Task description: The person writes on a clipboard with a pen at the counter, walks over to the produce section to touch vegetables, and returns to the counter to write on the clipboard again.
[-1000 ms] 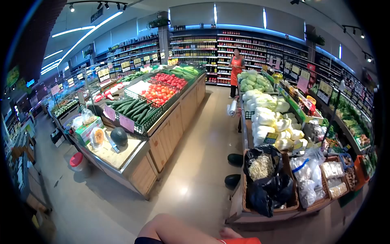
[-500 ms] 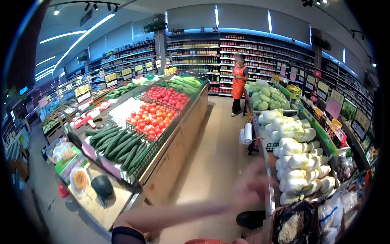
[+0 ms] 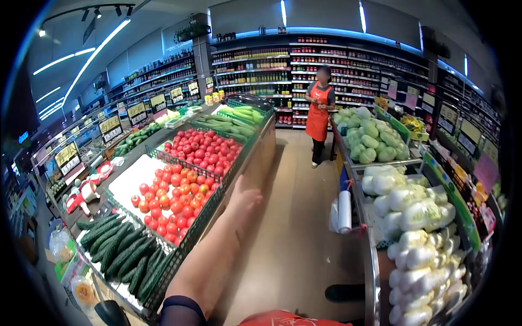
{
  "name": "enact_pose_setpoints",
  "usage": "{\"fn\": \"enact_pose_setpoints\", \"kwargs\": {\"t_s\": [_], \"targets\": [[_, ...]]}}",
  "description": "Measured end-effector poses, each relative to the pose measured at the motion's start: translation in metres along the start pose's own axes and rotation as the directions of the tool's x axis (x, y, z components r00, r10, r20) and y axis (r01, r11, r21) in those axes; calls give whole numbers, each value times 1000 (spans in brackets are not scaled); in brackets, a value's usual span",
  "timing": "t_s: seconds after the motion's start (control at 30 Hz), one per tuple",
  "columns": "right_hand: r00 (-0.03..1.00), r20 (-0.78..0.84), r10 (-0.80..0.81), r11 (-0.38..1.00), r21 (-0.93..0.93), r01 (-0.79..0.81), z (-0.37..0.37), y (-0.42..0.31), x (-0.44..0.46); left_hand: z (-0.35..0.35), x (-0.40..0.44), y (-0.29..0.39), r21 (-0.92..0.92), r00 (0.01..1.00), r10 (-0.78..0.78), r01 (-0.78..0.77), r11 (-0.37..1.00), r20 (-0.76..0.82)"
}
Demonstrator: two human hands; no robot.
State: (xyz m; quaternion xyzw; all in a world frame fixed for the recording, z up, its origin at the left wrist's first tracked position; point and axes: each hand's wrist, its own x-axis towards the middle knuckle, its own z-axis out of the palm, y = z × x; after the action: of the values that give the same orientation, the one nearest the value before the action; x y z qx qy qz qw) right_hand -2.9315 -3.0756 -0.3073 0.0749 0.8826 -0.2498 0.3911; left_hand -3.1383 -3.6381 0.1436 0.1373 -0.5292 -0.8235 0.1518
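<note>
My left hand (image 3: 244, 199) reaches forward over the aisle, beside the wooden side of the produce stand. Its fingers look partly spread, slightly blurred, and nothing shows in them. Nearest to it is a dark green mesh crate of red tomatoes (image 3: 178, 196). Pinker tomatoes (image 3: 202, 151) fill the crate behind. Dark green cucumbers (image 3: 120, 251) lie in the front crate, to the left of my forearm. My right hand is out of view.
Chinese cabbages (image 3: 418, 212) and round cabbages (image 3: 370, 136) are piled on the right-hand stand. A roll of plastic bags (image 3: 345, 212) hangs off its edge. A person in an orange apron (image 3: 318, 111) stands up the aisle, before the bottle shelves (image 3: 326, 60).
My left hand has swung from the right-hand stand's edge to the left stand's side. The view has moved forward along the aisle. The person in the apron has turned more toward me.
</note>
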Motion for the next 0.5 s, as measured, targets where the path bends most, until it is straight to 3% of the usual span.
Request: {"fn": "enact_pose_setpoints", "kwargs": {"t_s": [0.1, 0.13, 0.2, 0.23, 0.27, 0.3, 0.33, 0.43, 0.47, 0.5], "targets": [[992, -47, -117, 992, -53, 114, -50, -53, 82, -15, 71, -4, 16, 999, 12, -11, 1000, -44], [972, -95, -216, 974, -87, 209, -62, -63, 126, -12, 84, 6, -54, 998, -22, 19, 998, -65], [844, -270, -463, 886, -174, 431, -85, -95, 216, -27, 136, 2, 4, 997, -2, 2, 1000, -76], [943, -180, -280, 960, -63, 273, -127, -158, 225, -38, 167, -2, 36, 997, 13, -10, 999, -77], [899, -332, -285, 954, -4, 301, -148, -196, 247, -53, 202, -4, 69, 998, 32, -28, 997, -61], [881, -384, -275, 940, 84, 330, -176, -250, 241, -59, 231, -8, 62, 996, 33, -27, 998, -85], [785, -483, -387, 886, 39, 461, -183, -274, 273, -66, 262, -11, 55, 994, 31, -25, 998, -108], [877, -399, -267, 894, 238, 380, -198, -335, 318, -85, 344, -18, -1, 988, -9, 9, 1000, -156], [859, -378, -345, 917, 62, 395, -206, -358, 306, -93, 374, -18, -22, 987, -23, 20, 1000, -157], [838, -348, -420, 880, 70, 470, -191, -341, 344, -101, 405, -21, -43, 987, -37, 30, 999, -156]]}}
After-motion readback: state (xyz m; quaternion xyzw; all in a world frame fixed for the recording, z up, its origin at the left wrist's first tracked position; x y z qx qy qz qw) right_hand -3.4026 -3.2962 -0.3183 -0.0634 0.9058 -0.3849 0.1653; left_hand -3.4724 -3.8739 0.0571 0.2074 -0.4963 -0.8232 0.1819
